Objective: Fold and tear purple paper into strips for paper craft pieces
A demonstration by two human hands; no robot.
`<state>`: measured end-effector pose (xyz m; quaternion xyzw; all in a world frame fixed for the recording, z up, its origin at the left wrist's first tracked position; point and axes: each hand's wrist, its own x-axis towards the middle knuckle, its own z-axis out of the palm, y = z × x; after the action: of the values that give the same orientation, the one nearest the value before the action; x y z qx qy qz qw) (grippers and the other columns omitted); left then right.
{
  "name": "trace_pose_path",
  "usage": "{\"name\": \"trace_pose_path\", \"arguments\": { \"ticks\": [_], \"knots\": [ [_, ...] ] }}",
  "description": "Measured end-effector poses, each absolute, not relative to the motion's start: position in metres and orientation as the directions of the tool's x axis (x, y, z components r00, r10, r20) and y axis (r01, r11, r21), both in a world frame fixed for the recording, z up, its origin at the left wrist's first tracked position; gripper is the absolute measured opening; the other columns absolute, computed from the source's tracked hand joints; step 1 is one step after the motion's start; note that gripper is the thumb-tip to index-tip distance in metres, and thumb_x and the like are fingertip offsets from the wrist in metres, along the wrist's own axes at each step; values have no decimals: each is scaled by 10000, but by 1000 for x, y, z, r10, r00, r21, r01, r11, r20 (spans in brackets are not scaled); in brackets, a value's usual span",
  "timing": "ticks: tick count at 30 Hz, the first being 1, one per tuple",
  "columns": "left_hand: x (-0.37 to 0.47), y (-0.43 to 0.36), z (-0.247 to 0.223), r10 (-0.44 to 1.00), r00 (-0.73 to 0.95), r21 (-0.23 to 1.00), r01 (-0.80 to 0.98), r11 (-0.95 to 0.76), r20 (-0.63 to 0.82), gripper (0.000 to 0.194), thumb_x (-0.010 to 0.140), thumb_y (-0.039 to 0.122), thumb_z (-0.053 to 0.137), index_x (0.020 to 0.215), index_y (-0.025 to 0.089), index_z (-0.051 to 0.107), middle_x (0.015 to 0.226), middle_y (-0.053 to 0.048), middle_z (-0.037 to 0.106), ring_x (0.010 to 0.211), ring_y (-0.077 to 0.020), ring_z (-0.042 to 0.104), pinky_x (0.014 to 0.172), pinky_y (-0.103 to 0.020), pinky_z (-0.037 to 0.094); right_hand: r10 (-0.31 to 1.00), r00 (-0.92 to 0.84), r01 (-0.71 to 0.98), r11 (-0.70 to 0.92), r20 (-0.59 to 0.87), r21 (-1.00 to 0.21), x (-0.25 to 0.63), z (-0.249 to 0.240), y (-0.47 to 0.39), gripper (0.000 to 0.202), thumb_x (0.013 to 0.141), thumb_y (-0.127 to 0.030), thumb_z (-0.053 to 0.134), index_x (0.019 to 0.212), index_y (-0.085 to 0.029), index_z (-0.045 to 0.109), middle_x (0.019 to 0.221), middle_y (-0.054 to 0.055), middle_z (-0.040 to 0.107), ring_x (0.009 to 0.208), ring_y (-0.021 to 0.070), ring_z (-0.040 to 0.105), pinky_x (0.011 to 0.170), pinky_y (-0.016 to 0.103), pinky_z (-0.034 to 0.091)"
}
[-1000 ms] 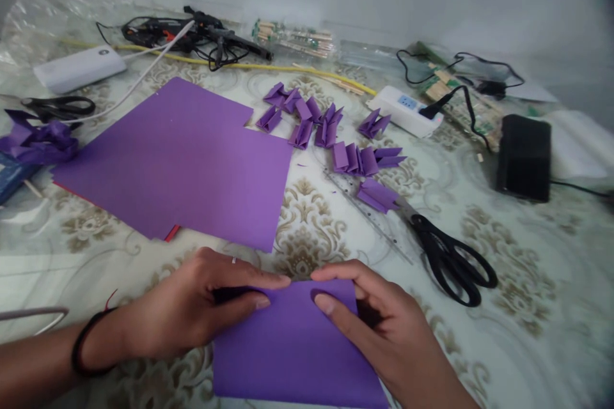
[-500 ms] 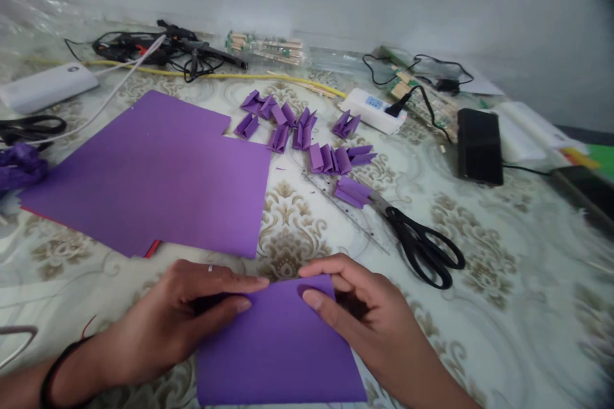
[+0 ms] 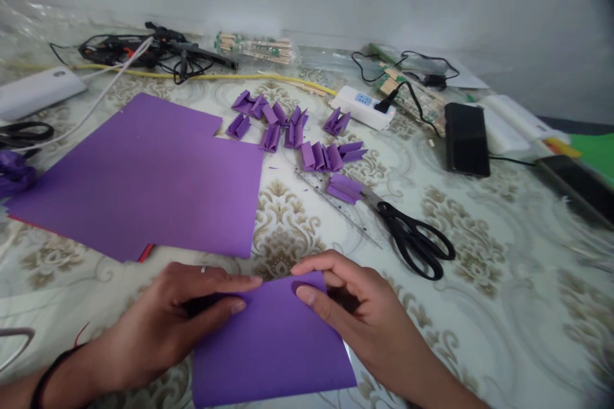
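Note:
A rectangular sheet of purple paper [image 3: 275,345] lies at the front of the table, its far edge lifted a little. My left hand [image 3: 180,313], with a ring and a dark wristband, pinches that far edge near its left end. At the far right corner my right hand [image 3: 352,313] grips the same sheet, thumb on top and fingers behind. Beyond the hands lie several small folded purple paper pieces [image 3: 321,156]. Black-handled scissors [image 3: 412,236] rest to the right, their blades by one folded piece [image 3: 345,187].
Large purple sheets [image 3: 158,172] lie at left, with a red edge beneath. A clear ruler [image 3: 340,209] sits beside the scissors. Farther back are a white power strip [image 3: 364,107], a black phone [image 3: 467,139], tangled black cables [image 3: 158,51] and a white power bank [image 3: 41,91].
The view has shifted slightly, so most things on the table sit a little farther left. Both hands keep their hold on the purple paper, almost unmoved.

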<state>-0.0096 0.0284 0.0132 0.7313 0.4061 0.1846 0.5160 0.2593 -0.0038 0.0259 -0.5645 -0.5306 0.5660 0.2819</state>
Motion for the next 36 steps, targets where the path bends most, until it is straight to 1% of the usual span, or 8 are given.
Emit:
{"name": "trace_pose_path", "arguments": {
  "ticks": [8,12,17,20,26,30,33,36],
  "knots": [
    [-11,29,12,777,617,911,382,-158,-124,297,1032,300,668,1301,375,769,922,22,842,686,-147,726,602,-204,531,913,-207,282,-288,-352,-915,260,28,-4,164,987,-390,658,1042,-251,725,719,-22,676,612,133,571,523,210,405],
    [-8,30,17,794,589,910,396,-121,-151,265,1015,323,691,1254,372,793,1002,33,856,789,-174,776,712,-219,593,910,-211,282,-294,-358,-913,260,25,-4,189,989,-419,653,1048,-255,726,703,-22,660,600,138,563,520,215,405],
    [-5,30,19,803,567,928,369,-49,-183,253,1007,316,698,1233,309,810,1096,-7,852,900,-187,801,843,-251,631,915,-165,342,-298,-369,-891,262,19,-7,252,965,-488,652,1031,-260,737,636,-24,595,554,151,514,486,229,384],
    [-4,30,19,799,568,943,332,-4,-196,250,1001,298,705,1225,278,812,1152,-20,842,976,-192,803,883,-254,633,910,-110,363,-337,-399,-869,260,22,-8,238,935,-486,676,1007,-270,746,651,-17,612,565,163,523,495,238,388],
    [-5,30,22,803,550,947,318,53,-229,252,971,303,743,1213,275,807,1147,5,841,1003,-178,795,909,-249,624,899,-4,355,-409,-439,-841,255,31,-9,210,878,-477,730,948,-281,752,621,-26,571,566,168,501,502,244,374],
    [-6,30,22,821,518,945,316,79,-242,262,969,322,749,1224,293,800,1189,11,828,1058,-184,776,931,-254,603,915,83,378,-396,-395,-837,255,30,-11,225,869,-500,736,935,-286,751,649,-13,601,572,170,502,503,248,383],
    [-6,28,19,843,479,946,308,100,-245,240,984,331,731,1209,291,804,1191,6,825,1054,-188,770,887,-249,593,922,146,389,-386,-357,-837,255,30,-12,236,870,-515,727,929,-288,748,655,-9,613,571,171,503,498,247,394],
    [-6,25,16,864,449,951,292,101,-229,222,991,324,720,1190,282,808,1130,8,835,976,-172,773,822,-235,582,928,171,404,-373,-332,-835,253,31,-12,234,868,-509,722,923,-284,752,631,-16,592,551,172,511,480,245,410]
  ]
}}
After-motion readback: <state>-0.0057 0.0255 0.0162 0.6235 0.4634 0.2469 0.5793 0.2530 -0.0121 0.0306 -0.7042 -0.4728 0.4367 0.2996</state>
